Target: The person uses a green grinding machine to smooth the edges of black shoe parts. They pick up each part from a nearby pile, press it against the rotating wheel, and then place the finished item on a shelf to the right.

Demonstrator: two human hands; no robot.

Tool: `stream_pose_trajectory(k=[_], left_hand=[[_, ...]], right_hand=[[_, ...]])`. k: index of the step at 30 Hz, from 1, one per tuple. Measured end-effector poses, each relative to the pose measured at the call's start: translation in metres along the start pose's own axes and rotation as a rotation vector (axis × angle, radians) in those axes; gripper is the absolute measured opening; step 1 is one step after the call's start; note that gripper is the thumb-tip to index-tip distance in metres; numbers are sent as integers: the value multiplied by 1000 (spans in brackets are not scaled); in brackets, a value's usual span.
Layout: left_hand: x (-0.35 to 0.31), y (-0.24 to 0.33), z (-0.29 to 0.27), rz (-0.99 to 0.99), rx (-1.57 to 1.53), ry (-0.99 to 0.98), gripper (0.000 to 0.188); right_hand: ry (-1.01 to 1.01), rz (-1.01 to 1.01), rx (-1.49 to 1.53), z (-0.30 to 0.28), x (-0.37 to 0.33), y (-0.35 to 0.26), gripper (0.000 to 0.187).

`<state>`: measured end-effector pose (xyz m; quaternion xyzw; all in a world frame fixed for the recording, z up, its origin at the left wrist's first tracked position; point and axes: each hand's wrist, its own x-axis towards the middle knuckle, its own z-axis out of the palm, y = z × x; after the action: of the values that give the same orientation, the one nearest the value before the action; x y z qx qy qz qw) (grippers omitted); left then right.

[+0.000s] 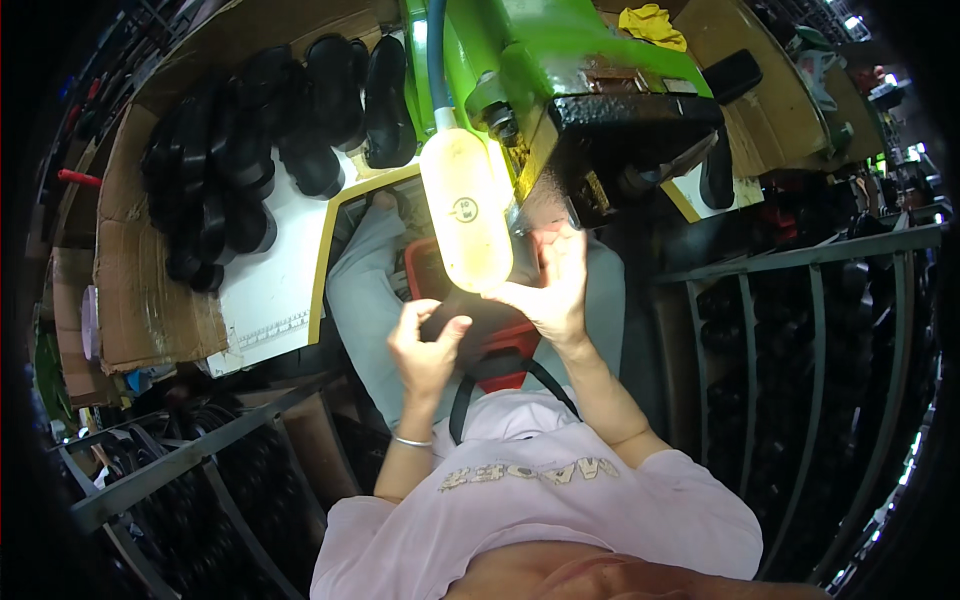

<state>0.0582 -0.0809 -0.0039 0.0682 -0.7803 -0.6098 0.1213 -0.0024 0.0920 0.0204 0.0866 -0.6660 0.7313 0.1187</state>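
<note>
Left hand [424, 350] curls around a dark piece [465, 314]; right hand [556, 290] spreads, bright beside the glowing lamp [466, 212], fingers pointing up toward the green machine [590, 50]! Over on the white table [268, 298], black soles [235, 160] crowd the left edge, heaped close against the cardboard wall [150, 315].

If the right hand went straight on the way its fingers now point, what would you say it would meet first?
Most likely the greyish metal part below the green machine's dark head, just beyond the right hand; glare and unclear depth hide whether they already touch.
</note>
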Motion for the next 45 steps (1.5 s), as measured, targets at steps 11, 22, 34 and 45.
stream_pose_trajectory(k=[11, 22, 34, 45], left_hand=[[26, 32, 12, 2, -196, -325, 28], [56, 53, 27, 371, 11, -391, 12], [49, 72, 8, 466, 408, -275, 30], [49, 35, 24, 206, 51, -465, 57]], right_hand=[[-22, 79, 240, -46, -8, -14, 67], [-40, 116, 317, -54, -12, -1, 67], [85, 142, 628, -61, -5, 14, 64], [64, 93, 233, -22, -6, 4, 73]])
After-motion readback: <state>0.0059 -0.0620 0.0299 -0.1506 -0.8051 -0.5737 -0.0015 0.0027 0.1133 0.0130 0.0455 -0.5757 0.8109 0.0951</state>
